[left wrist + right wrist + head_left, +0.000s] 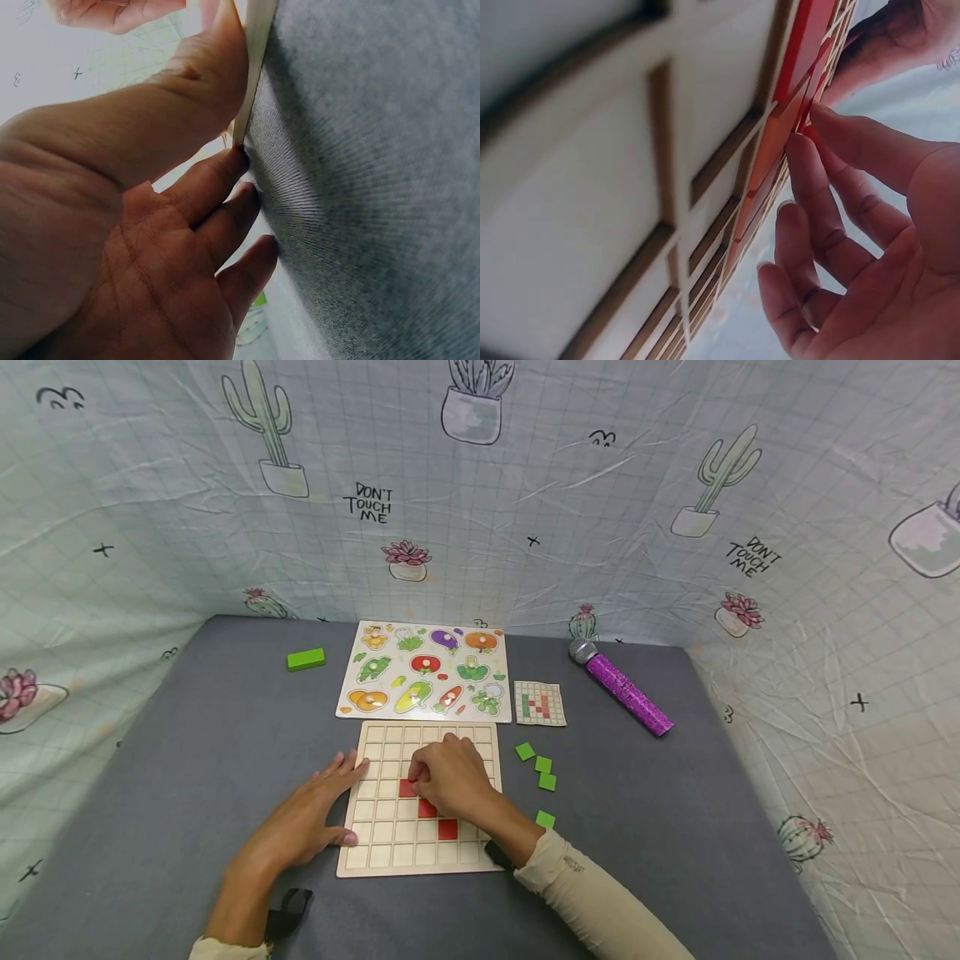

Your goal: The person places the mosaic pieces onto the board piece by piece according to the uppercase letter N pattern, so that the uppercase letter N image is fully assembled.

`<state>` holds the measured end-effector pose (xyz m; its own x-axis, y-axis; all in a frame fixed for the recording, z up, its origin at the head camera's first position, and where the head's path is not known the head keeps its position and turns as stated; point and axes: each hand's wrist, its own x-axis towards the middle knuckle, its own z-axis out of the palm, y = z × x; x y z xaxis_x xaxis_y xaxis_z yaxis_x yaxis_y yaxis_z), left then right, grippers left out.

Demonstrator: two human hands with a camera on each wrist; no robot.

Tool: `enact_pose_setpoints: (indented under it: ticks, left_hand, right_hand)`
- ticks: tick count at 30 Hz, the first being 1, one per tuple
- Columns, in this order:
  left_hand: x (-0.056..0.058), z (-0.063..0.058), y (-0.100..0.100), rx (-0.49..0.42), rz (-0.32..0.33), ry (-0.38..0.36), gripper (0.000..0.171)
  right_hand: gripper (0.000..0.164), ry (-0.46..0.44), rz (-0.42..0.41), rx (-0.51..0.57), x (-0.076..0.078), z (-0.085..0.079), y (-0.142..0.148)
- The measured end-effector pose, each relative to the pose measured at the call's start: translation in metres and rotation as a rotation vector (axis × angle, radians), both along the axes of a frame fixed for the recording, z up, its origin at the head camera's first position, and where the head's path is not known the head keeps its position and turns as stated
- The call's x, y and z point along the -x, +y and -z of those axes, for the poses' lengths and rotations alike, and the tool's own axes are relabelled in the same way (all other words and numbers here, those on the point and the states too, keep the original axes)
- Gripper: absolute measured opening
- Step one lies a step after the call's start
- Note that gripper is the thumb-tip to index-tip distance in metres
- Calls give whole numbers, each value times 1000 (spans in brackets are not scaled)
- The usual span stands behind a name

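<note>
A light wooden grid board (375,856) lies on the grey table, with red tiles (447,830) set in a diagonal of its squares. Over the board's middle, my right hand (453,777) pinches a red tile (810,133) between thumb and fingertips, close to the surface. Orange tiles (769,142) sit in squares beside those fingers; in the head view the hand hides them. My left hand (300,818) rests at the board's left edge, its fingers extended and its thumb (217,67) touching the rim.
Several loose green tiles (543,765) lie right of the board. Behind it are a vegetable puzzle board (397,681) and a small pattern card (551,706). A purple glitter microphone (626,692) lies at the right, a green block (306,660) at the back left.
</note>
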<state>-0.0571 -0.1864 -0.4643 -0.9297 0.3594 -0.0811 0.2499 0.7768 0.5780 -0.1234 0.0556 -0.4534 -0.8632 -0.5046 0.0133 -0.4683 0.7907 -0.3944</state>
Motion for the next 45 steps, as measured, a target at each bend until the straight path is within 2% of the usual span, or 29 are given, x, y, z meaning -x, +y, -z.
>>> enact_pose_setpoints:
  ticks: [9, 20, 27, 32, 37, 45]
  left_hand:
    - [2, 1, -1, 0, -13, -9, 105]
    - [0, 3, 0, 16, -14, -3, 107]
    - [0, 4, -1, 6, -16, 1, 107]
    - [0, 4, -1, 2, -7, 19, 106]
    - [0, 4, -2, 0, -6, 2, 106]
    - [0, 2, -2, 1, -11, -4, 106]
  right_hand:
    - [11, -39, -10, 105, 0, -5, 12]
    - [19, -32, 63, 223, 8, -11, 49]
    - [20, -75, 114, 278, 14, -12, 79]
    - [25, -70, 148, 290, 18, -4, 101]
    - [29, -66, 201, 289, 21, -1, 122]
    - [32, -44, 280, 178, 26, 6, 146]
